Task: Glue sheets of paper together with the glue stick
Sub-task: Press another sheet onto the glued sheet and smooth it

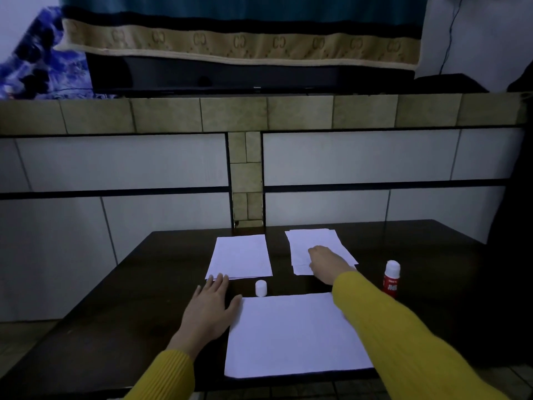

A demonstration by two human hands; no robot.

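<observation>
A large white sheet (291,336) lies on the dark table (124,307) near its front edge. My left hand (207,307) rests flat on the table, fingers spread, its thumb touching the sheet's left edge. Behind it lies a second white sheet pile (240,256). At the back right, a loose stack of sheets (311,241) lies under my right hand (328,262), whose fingers press down on it. A red glue stick (391,280) stands upright, uncapped, to the right of my arm. Its white cap (261,288) stands between the sheets.
The table stands against a tiled wall (115,168) with a tan tile ledge (230,114). A dark screen (230,76) draped with a patterned cloth sits on the ledge. Tiled floor shows to the left and below the table's front edge.
</observation>
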